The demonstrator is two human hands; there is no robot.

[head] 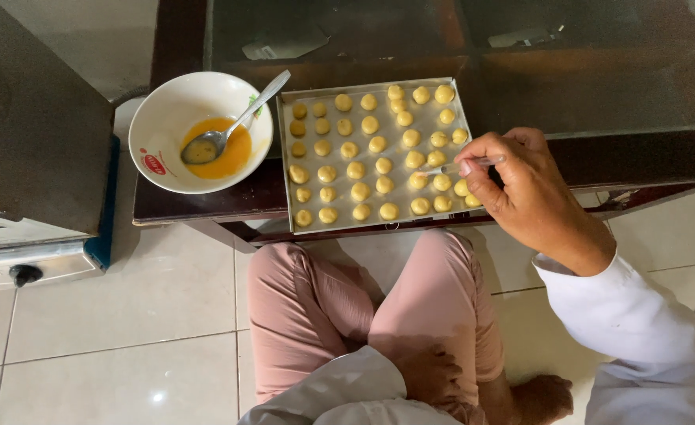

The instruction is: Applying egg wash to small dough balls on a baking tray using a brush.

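Seen from above, we are sitting cross-legged on a tiled floor before a low dark table [198, 203]. At centre right of the frame our right hand [521, 193] is pinching a slim brush [462, 165] between thumb and fingertips, the fingers closed tightly around its handle, and its tip is touching a dough ball [418, 180] near the right edge of the baking tray [284, 157]. The tray, lying in the upper centre, is holding rows of small pale yellow balls (some looking glossier than others). Just beside it, at upper left, a white bowl [166, 110] is holding orange-yellow liquid, with a metal spoon [233, 126] leaning in it. At bottom centre our left hand [430, 374] is resting on the pink trouser leg [300, 315], fingers loosely curled and holding nothing. At far left an oven [36, 126] is standing on the floor.
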